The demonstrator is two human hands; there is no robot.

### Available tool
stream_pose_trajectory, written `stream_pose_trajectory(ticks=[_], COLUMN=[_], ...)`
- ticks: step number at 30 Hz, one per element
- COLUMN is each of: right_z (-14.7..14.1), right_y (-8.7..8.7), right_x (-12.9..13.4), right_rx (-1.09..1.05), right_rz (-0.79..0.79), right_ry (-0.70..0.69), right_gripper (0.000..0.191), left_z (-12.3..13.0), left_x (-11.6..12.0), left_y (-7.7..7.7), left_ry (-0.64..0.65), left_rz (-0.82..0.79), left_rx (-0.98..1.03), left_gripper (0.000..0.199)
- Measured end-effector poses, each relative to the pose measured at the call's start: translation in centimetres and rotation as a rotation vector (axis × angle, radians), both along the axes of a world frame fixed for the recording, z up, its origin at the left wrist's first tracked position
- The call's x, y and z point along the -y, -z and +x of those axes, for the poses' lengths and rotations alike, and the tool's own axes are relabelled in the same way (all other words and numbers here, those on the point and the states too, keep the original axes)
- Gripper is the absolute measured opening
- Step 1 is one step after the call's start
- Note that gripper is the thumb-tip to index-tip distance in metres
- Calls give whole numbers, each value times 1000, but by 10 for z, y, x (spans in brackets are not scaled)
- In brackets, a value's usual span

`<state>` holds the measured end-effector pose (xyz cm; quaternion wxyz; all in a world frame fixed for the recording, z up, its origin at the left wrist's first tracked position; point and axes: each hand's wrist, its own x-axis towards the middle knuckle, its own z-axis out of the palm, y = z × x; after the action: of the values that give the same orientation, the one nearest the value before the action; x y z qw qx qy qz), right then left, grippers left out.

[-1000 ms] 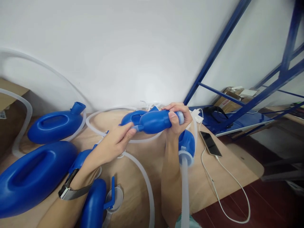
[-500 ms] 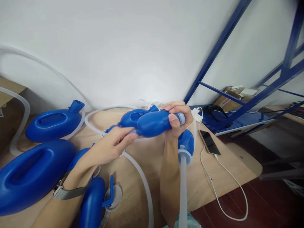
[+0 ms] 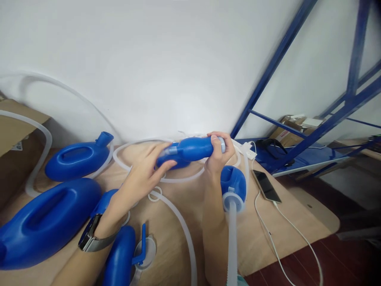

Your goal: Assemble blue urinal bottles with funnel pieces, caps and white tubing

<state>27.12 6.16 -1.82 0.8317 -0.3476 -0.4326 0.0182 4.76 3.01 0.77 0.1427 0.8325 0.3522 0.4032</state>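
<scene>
My right hand (image 3: pixel 222 153) is wrapped round the right end of a blue bulb-shaped plastic piece (image 3: pixel 195 148), held level above the table. A pale translucent ring (image 3: pixel 222 144) caps that end. From its left end sticks a short translucent tube end (image 3: pixel 170 151). My left hand (image 3: pixel 149 171) reaches over there, thumb and fingers apart on either side of the tube end; whether they touch it I cannot tell. Behind and below lies a blue bottle, mostly covered. To the right of my right forearm, another blue bottle (image 3: pixel 235 176) has a white lid (image 3: pixel 229 201) with a ribbed tube.
Blue bottles with handle holes lie at the left, one large (image 3: pixel 56 218) and one farther back (image 3: pixel 76 161). A blue hooked part (image 3: pixel 143 246) rests near a clear disc. White hoses (image 3: pixel 181 226) curl across the wooden table. A phone (image 3: pixel 267 186) charges at right beside a blue metal frame (image 3: pixel 274 67).
My left fingers have spread apart and no longer pinch the tube end. The bulb-shaped piece has tilted nearer to level and moved slightly right. The view has shifted a little.
</scene>
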Motion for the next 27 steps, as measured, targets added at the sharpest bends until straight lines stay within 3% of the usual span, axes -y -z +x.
stream_pose_trajectory(ticks=[2, 4, 6, 10, 12, 16, 20, 27], right_z=[3, 6, 7, -2, -8, -11, -6, -5], right_y=[1, 2, 1, -4, -8, -12, -11, -15], right_x=[-2, -5, -6, -5, -2, 2, 2, 6], right_rx=[-87, -175, -246, -321, -332, -348, -392, -381], right_rz=[-6, 1, 17, 35, 50, 73, 77, 119], right_ry=[69, 101, 120, 94, 65, 28, -5, 6], right_gripper=[9, 11, 12, 14, 14, 14, 15, 14], left_z=[-4, -9, -12, -11, -9, -7, -3, 8], left_x=[5, 10, 10, -6, -15, -25, -26, -28], left_y=[-5, -10, -11, 2, 11, 17, 16, 27], left_ry=[-103, -181, -156, 39, 74, 251, 425, 430], left_rz=[101, 110, -63, -612, -785, -972, -969, -756], left_rx=[63, 105, 68, -18, 84, 353, 534, 662], left_gripper=[44, 35, 39, 68, 81, 72, 65, 48])
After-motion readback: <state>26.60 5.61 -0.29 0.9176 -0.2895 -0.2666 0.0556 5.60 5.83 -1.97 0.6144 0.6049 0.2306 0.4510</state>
